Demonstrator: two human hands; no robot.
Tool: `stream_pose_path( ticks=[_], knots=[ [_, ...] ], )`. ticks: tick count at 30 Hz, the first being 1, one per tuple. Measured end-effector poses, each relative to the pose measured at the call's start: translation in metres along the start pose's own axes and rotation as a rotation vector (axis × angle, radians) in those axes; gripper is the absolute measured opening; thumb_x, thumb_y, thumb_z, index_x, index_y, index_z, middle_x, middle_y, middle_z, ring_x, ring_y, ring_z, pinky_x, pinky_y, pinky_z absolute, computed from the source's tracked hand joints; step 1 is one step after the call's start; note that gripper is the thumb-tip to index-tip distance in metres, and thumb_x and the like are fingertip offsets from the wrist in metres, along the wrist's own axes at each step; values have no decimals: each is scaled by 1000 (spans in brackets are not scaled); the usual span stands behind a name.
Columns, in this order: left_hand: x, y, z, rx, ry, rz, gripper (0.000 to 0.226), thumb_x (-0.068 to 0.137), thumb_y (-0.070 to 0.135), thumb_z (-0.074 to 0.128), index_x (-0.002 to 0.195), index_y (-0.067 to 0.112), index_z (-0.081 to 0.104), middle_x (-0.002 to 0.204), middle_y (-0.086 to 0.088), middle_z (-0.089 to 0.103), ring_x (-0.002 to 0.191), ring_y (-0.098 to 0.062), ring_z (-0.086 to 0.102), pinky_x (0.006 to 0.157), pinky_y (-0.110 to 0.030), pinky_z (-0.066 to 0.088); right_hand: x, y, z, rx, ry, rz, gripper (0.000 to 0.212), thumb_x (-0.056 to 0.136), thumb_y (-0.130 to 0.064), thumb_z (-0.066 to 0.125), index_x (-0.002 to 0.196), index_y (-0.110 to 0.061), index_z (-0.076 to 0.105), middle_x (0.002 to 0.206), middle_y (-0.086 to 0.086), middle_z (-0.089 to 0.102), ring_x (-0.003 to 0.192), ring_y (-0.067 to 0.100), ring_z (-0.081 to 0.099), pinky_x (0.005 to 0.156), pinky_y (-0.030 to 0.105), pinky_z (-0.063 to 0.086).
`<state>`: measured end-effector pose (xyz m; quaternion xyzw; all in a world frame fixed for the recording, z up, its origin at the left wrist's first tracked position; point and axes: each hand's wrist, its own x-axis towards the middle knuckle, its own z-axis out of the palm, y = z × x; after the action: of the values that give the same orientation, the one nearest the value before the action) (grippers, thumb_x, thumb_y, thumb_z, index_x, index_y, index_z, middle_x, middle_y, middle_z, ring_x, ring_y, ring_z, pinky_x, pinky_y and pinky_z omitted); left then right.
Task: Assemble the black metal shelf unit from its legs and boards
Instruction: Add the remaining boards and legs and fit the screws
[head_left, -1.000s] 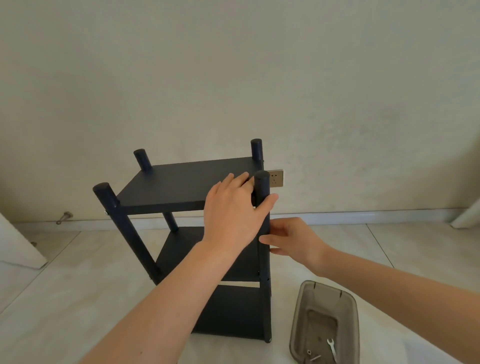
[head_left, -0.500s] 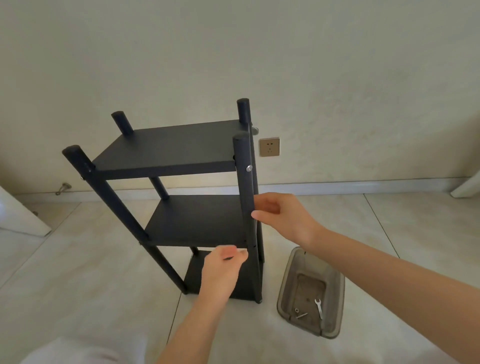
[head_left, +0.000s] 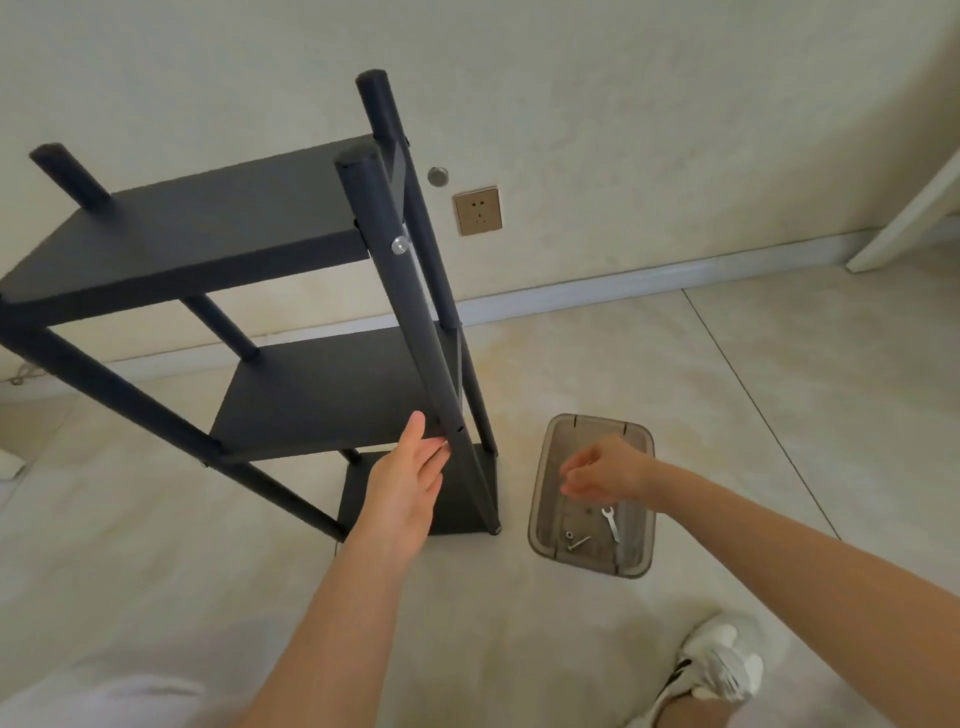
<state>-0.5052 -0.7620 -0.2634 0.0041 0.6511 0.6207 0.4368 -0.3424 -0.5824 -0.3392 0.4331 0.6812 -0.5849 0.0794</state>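
Observation:
The black shelf unit (head_left: 197, 239) stands upright on the floor with three boards between four round legs. A silver bolt head (head_left: 399, 245) shows on the near right leg (head_left: 410, 322) at the top board. My left hand (head_left: 410, 478) touches the front edge of the middle board (head_left: 322, 395) beside that leg, fingers straight. My right hand (head_left: 605, 467) hovers blurred above a smoky plastic tray (head_left: 540, 499), fingers loosely curled, nothing seen in it. The tray holds a small wrench (head_left: 610, 522) and a bolt (head_left: 577, 543).
A wall with a socket (head_left: 477, 210) and a white skirting board stands just behind the shelf. My white shoe (head_left: 717, 665) shows at the bottom right. A white door frame (head_left: 904, 218) is at the far right. Pale tiled floor lies all around.
My right hand has left the near right leg and moved down over the tray. My left hand rose to the middle board's edge. The view has tilted down and come closer.

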Motion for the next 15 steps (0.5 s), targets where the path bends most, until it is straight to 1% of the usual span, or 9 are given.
stream_pose_path(
  ticks=[2, 3, 4, 6, 7, 9, 12, 14, 15],
  knots=[
    [9, -4, 2, -43, -10, 4, 53, 104, 39, 44, 153, 19, 37, 149, -1, 49, 145, -20, 38, 125, -41, 20, 18, 22, 6, -111, 11, 33, 8, 89, -5, 64, 87, -4, 72, 89, 12, 73, 76, 19, 65, 79, 33, 57],
    [13, -6, 2, -62, -31, 6, 52, 105, 39, 45, 153, 21, 38, 147, 1, 50, 146, -19, 37, 125, -40, 20, 26, 31, 9, -172, 25, 50, 12, 88, -3, 63, 82, -5, 73, 81, 10, 70, 71, 18, 61, 74, 31, 56],
    [17, -9, 3, -84, -53, 8, 50, 105, 38, 44, 152, 24, 40, 143, 4, 53, 146, -18, 38, 125, -39, 20, 34, 39, 12, -224, 38, 72, 12, 88, -3, 63, 83, -4, 74, 77, 8, 66, 68, 17, 57, 69, 29, 52],
    [25, -14, 2, -143, -82, 16, 45, 106, 36, 44, 150, 25, 44, 139, 7, 59, 140, -16, 45, 121, -37, 25, 51, 57, 22, -299, 40, 101, 19, 92, -5, 59, 103, 5, 72, 87, 11, 67, 75, 22, 59, 68, 29, 50],
    [29, -17, 2, -164, -86, 23, 43, 106, 36, 45, 147, 25, 47, 135, 7, 63, 135, -13, 50, 119, -35, 28, 58, 65, 29, -337, 26, 116, 23, 94, -6, 57, 110, 5, 69, 99, 15, 70, 85, 25, 63, 75, 32, 52],
    [35, -21, 1, -158, -78, 35, 39, 106, 36, 46, 143, 26, 52, 126, 8, 70, 124, -7, 57, 115, -32, 30, 70, 81, 42, -422, -16, 148, 25, 96, -8, 54, 116, 3, 66, 116, 18, 68, 105, 30, 64, 89, 35, 52],
    [41, -25, 2, -140, -40, 34, 42, 105, 40, 45, 144, 26, 51, 128, 10, 68, 126, -5, 55, 117, -32, 25, 84, 100, 57, -524, -65, 184, 25, 99, -9, 52, 118, 1, 62, 121, 18, 64, 110, 31, 61, 90, 33, 49],
    [43, -26, 5, -164, -13, 26, 44, 104, 42, 45, 145, 25, 50, 134, 8, 65, 132, -9, 51, 119, -34, 23, 94, 109, 62, -494, -108, 195, 30, 99, -10, 54, 126, 0, 60, 125, 16, 63, 113, 30, 60, 91, 32, 49],
    [42, -26, 6, -174, 2, 25, 44, 104, 42, 45, 144, 24, 51, 136, 7, 63, 134, -10, 51, 119, -34, 23, 96, 111, 64, -478, -128, 194, 32, 99, -9, 54, 129, -1, 58, 125, 15, 62, 111, 29, 60, 87, 31, 49]
  ],
)
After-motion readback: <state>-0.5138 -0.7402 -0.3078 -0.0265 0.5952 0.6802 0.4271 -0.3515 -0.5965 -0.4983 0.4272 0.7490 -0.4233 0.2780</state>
